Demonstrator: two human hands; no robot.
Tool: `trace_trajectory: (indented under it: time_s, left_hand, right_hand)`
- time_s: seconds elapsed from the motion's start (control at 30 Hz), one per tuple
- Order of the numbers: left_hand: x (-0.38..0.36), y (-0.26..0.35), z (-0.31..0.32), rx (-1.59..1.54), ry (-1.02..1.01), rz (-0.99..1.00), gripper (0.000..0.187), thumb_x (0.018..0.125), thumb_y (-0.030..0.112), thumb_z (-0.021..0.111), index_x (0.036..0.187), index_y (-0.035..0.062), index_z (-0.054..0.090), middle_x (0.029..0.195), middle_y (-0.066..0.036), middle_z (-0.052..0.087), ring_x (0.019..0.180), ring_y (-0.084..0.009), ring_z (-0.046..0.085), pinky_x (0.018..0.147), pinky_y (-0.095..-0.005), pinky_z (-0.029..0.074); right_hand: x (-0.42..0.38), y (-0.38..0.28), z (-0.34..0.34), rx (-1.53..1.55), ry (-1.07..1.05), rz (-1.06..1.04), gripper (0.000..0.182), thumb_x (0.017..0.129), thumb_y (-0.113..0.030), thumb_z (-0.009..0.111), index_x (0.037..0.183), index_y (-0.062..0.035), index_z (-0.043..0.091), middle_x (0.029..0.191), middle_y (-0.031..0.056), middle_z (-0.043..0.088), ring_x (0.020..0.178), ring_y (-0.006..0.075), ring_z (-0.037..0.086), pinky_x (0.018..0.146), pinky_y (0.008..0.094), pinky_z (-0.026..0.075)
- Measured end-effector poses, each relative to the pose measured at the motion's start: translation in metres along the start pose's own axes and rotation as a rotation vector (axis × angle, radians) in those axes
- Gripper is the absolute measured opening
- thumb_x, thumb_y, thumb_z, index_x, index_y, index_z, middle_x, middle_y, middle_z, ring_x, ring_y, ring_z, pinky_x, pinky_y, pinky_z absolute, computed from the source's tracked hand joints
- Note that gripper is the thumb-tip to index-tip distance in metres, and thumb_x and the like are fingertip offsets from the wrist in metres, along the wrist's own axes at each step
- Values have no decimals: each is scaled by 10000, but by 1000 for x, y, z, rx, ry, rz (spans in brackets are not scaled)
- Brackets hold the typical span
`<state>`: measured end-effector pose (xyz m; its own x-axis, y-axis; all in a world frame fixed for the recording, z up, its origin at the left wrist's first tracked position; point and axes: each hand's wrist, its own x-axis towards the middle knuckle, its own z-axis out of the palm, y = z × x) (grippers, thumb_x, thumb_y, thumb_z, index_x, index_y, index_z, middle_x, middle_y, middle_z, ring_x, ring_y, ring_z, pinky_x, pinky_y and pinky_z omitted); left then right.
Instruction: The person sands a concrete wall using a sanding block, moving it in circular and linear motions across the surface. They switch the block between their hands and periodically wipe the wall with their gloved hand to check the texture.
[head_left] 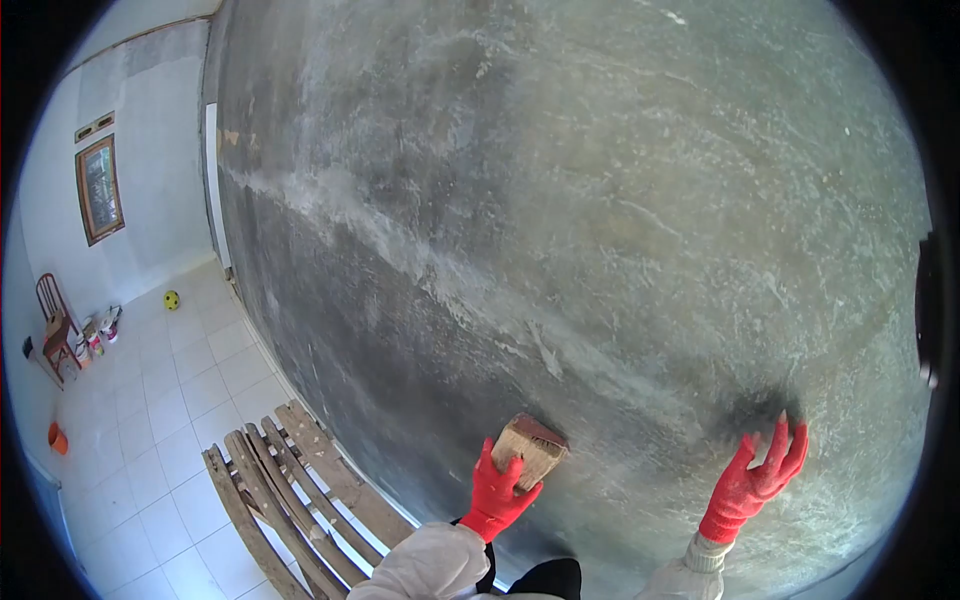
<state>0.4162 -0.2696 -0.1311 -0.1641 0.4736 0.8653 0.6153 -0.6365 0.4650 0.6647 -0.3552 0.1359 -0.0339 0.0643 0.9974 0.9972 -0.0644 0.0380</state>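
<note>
My left hand [500,492], in a red glove, grips a wooden block [531,452] with a reddish-brown edge. The block is against the grey plastered wall [600,250], low in the view. To the right, my right hand [762,472], also in a red glove, has its fingers spread with nothing in them. Its fingertips are at the wall, where a dark shadow lies around them. Pale streaks and scuffs cross the wall's surface.
A slatted wooden platform [290,495] stands below left along the wall. Farther left are the white tiled floor [150,440], a yellow ball [171,300], a wooden chair [57,325], several paint cans [95,338], an orange bucket [58,438] and a window [99,190].
</note>
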Motion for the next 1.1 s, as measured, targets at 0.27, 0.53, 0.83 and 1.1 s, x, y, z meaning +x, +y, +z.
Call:
trace_trajectory:
  time_s: [0.27, 0.53, 0.83, 1.1]
  left_hand:
    - [245, 55, -48, -12, 224, 99, 796, 691, 324, 814, 1374, 169, 435, 1405, -381, 286, 1195, -547, 411, 915, -574, 395]
    - [53, -22, -20, -35, 30, 128, 975, 650, 291, 856, 1448, 293, 295, 1382, -344, 326, 1127, -556, 465, 831, -596, 450]
    - [203, 21, -42, 44, 152, 174, 977, 719, 286, 795, 1508, 177, 229, 1475, -348, 201, 1313, -534, 295, 1029, -601, 295]
    - [154, -9, -40, 52, 59, 221, 958, 789, 263, 727, 1533, 131, 139, 1530, -281, 129, 1377, -484, 221, 1091, -579, 230]
  right_hand:
    - [20, 25, 15, -170, 65, -119, 421, 945, -166, 527, 1339, -19, 509, 1410, 224, 442, 1309, 414, 396, 1069, 513, 341]
    - [19, 25, 24, -215, 95, -207, 432, 977, -250, 475, 1306, 26, 521, 1354, 233, 502, 1274, 438, 432, 1066, 526, 337]
    - [54, -4, 12, -168, 128, -222, 383, 857, -214, 592, 1209, -65, 612, 1251, 214, 537, 1172, 434, 491, 1010, 536, 384]
    - [102, -15, 33, -3, 202, -326, 573, 617, -93, 702, 1186, -99, 633, 1217, 139, 553, 1088, 382, 531, 910, 470, 466]
